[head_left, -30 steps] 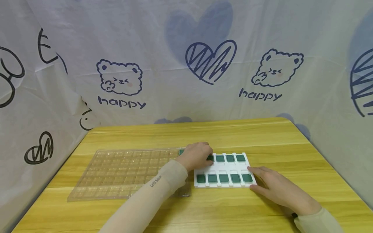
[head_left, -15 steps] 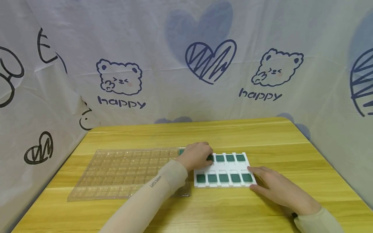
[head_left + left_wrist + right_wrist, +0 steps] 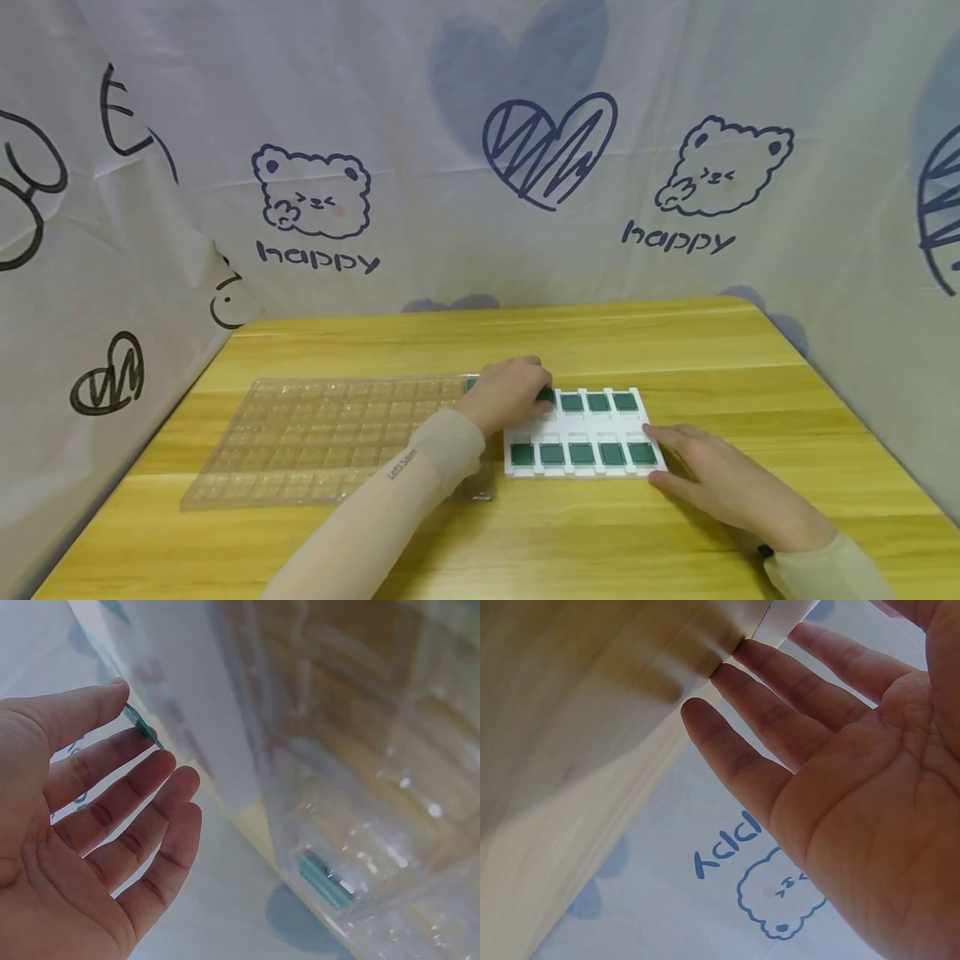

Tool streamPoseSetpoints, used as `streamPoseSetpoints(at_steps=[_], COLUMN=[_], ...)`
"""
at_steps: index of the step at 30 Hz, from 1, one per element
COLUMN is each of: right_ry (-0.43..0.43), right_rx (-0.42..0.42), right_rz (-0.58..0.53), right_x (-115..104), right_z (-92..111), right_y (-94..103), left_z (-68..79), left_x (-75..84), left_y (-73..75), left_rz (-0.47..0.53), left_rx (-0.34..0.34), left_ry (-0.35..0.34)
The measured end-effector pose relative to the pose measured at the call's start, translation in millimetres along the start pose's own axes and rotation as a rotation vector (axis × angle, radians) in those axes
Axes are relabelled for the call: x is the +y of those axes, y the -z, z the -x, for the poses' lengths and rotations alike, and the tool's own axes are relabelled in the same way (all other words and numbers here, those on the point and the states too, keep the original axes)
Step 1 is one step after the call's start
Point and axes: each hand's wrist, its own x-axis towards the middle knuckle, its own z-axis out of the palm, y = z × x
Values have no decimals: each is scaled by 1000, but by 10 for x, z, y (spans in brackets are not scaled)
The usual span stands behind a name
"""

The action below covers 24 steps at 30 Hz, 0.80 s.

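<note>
A pale fabric backdrop (image 3: 435, 217), printed with hearts, bears and the word "happy", fills the upper half of the frame and runs down both sides. Below it spreads the yellow wood-grained table (image 3: 600, 542). Left of centre on it lies a flat, clear compartment tray (image 3: 330, 433); just beside that, right of centre, is a smaller white tray (image 3: 555, 432). At the white tray's right edge is the right hand (image 3: 720, 481), its grip spread wide, thumb apart from the fingers, fingertips touching the edge. At centre the left hand (image 3: 510, 393) covers the white tray's upper left corner, its grip narrowed to a pinch of thumb and forefinger on a thin green square (image 3: 145, 727); whether that is seated in a slot I cannot tell. Five green inserts (image 3: 581, 454) fill the white tray's lower row, with more in the upper. One green piece (image 3: 324, 881) sits in the clear tray's upper right corner.
</note>
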Motion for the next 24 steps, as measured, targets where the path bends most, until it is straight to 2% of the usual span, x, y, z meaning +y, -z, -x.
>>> streamPoseSetpoints(at_steps=[11, 24], right_ry=[-19, -21], right_rx=[1, -12], right_rz=[-8, -3], right_x=[-19, -21], right_z=[16, 2], right_y=[21, 12], left_z=[90, 447], left_x=[-62, -375], left_y=[163, 233], left_rz=[81, 167], left_rx=[66, 115], left_ry=[34, 126])
